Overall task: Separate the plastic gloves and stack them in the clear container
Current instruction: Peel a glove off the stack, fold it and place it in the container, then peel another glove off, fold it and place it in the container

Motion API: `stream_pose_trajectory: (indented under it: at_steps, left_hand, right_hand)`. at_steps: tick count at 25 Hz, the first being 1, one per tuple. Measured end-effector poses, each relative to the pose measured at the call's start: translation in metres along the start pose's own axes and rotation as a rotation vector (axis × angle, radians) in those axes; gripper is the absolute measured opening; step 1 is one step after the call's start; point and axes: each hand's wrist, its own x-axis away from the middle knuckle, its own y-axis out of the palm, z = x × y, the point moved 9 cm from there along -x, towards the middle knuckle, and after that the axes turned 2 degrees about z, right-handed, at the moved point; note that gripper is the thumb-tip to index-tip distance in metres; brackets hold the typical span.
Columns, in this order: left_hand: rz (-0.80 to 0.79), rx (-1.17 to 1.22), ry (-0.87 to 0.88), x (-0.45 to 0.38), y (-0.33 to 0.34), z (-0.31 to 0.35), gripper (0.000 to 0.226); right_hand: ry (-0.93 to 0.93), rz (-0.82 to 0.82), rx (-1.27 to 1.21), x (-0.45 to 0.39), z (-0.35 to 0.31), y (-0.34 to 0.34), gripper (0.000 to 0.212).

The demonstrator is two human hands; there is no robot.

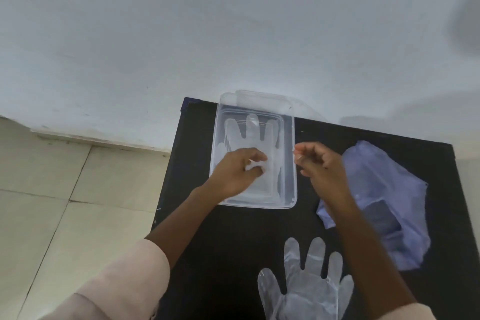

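A clear rectangular container [291, 163] stands on the black table, with a clear plastic glove [253, 135] lying flat inside it, fingers pointing away from me. My left hand [237, 170] is inside the container, its fingertips pinching the glove near its palm. My right hand [320, 163] hovers just right of the container's rim, fingers curled and holding nothing that I can see. More clear plastic gloves [309, 291] lie flat near the table's front edge, fingers up; how many I cannot tell.
A crumpled bluish plastic bag [384, 184] lies on the right of the black table [233, 241]. A clear lid [259, 96] sits behind the container against the white wall. Tiled floor is to the left, past the table's left edge.
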Motion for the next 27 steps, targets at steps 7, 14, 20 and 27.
stream_pose_trajectory:
  at_steps: [7,14,20,27]
  left_hand:
    - [-0.01,0.216,-0.003,0.017,0.039,0.049,0.017]
    - [-0.13,0.172,0.028,0.044,0.138,0.091,0.018]
    - [-0.158,0.119,-0.152,0.068,0.212,0.063,0.017]
    - [-0.118,0.124,-0.312,0.131,0.244,0.002,0.02]
  right_hand:
    - [0.138,-0.037,-0.053,0.063,0.029,-0.026,0.013]
    - [0.214,0.018,-0.172,0.112,0.075,-0.087,0.005]
    - [0.322,0.008,-0.224,0.163,0.15,-0.132,0.008]
    - [0.366,-0.145,-0.19,0.208,0.212,-0.108,0.009]
